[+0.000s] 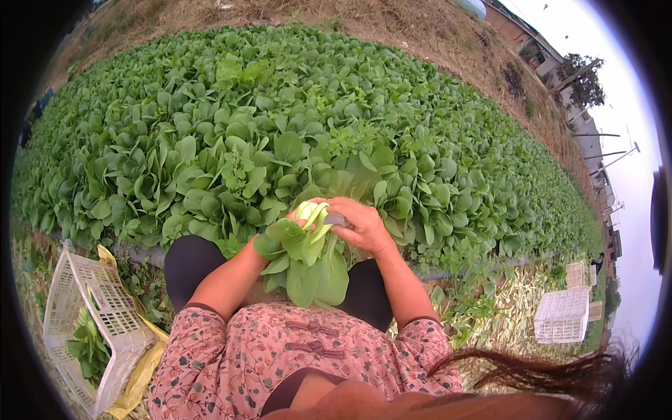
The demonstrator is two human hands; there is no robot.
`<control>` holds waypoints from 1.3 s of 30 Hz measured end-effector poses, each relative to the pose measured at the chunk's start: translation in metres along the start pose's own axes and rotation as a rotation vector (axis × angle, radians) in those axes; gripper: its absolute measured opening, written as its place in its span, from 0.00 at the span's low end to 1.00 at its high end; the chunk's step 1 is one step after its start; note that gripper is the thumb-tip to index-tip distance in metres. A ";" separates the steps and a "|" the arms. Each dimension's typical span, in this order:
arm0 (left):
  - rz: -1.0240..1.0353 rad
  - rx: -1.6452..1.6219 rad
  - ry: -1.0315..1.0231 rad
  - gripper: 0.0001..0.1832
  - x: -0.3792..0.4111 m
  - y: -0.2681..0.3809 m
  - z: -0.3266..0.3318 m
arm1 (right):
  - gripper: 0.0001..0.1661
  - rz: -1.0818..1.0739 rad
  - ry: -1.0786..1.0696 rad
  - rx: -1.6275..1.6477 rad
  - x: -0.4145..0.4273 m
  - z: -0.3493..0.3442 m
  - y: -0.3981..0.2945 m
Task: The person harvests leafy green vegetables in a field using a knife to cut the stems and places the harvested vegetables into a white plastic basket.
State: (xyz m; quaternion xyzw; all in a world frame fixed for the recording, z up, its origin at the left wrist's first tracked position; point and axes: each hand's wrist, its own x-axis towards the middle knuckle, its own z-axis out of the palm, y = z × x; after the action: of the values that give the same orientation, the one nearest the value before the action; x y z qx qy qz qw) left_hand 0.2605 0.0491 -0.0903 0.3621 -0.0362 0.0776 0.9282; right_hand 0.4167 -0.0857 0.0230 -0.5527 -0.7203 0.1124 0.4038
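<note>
Over my lap I hold a head of bok choy (302, 241), its pale base up and its broad green leaves hanging towards me. My left hand (294, 216) is closed around the stalks near the base, partly hidden by the leaves. My right hand (362, 223) is at the base's right side, with a small flat grey piece (336, 219), likely a blade, between thumb and fingers. Those fingers also touch an outer stalk that bends away from the head. The tips of my left fingers are mostly hidden.
A dense bed of growing bok choy (210, 131) spreads ahead. At left a tilted white plastic crate (126, 307), with yellow sheeting (139, 375) beside it, holds cut heads (86, 344). More white crates (562, 315) stand at right past pale plant scraps (506, 315). My knees (191, 268) flank the work.
</note>
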 end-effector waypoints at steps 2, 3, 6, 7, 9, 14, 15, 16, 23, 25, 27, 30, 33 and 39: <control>0.020 0.005 0.032 0.42 -0.001 -0.002 0.000 | 0.22 -0.007 0.047 0.073 0.001 0.002 0.004; 0.040 -0.035 0.016 0.42 0.000 -0.003 0.003 | 0.20 -0.003 0.067 0.086 -0.001 0.003 0.007; 0.038 0.052 0.007 0.42 0.006 -0.001 0.011 | 0.15 0.294 0.101 0.416 -0.009 0.003 0.017; 0.025 0.113 0.008 0.42 0.008 0.001 0.014 | 0.14 0.443 0.110 0.573 -0.013 0.002 0.022; -0.013 0.081 0.004 0.44 0.009 0.002 0.016 | 0.12 0.477 0.250 0.863 -0.012 0.010 0.029; -0.006 0.240 0.028 0.46 0.009 0.005 0.004 | 0.10 0.667 0.316 1.043 -0.003 0.000 0.030; -0.008 0.270 0.043 0.46 0.009 0.005 0.005 | 0.10 0.655 0.275 0.899 -0.003 -0.002 0.025; -0.032 0.259 0.071 0.46 0.008 0.006 0.005 | 0.12 0.642 0.095 0.740 -0.002 -0.006 0.017; 0.081 0.456 -0.088 0.42 0.003 0.011 0.001 | 0.24 0.271 -0.404 -0.106 0.024 -0.015 0.000; 0.066 0.526 -0.082 0.45 0.004 0.005 -0.004 | 0.25 0.217 -0.430 -0.132 0.028 -0.016 -0.004; 0.030 0.474 -0.098 0.46 0.003 0.002 -0.005 | 0.26 0.231 -0.521 -0.138 0.031 -0.020 -0.002; -0.049 0.584 -0.038 0.45 0.002 0.000 0.000 | 0.25 0.273 -0.510 -0.108 0.027 -0.019 0.004; -0.141 0.406 0.034 0.45 0.003 0.006 0.025 | 0.20 0.414 -0.386 0.011 0.016 -0.015 0.013; -0.044 0.342 0.054 0.47 0.010 0.005 0.027 | 0.09 0.756 0.203 0.674 -0.002 -0.002 0.017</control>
State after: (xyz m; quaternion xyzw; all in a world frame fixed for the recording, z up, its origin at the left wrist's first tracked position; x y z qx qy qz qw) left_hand 0.2697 0.0357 -0.0658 0.5130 0.0106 0.0719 0.8553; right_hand 0.4303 -0.0815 0.0131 -0.6217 -0.3511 0.4221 0.5586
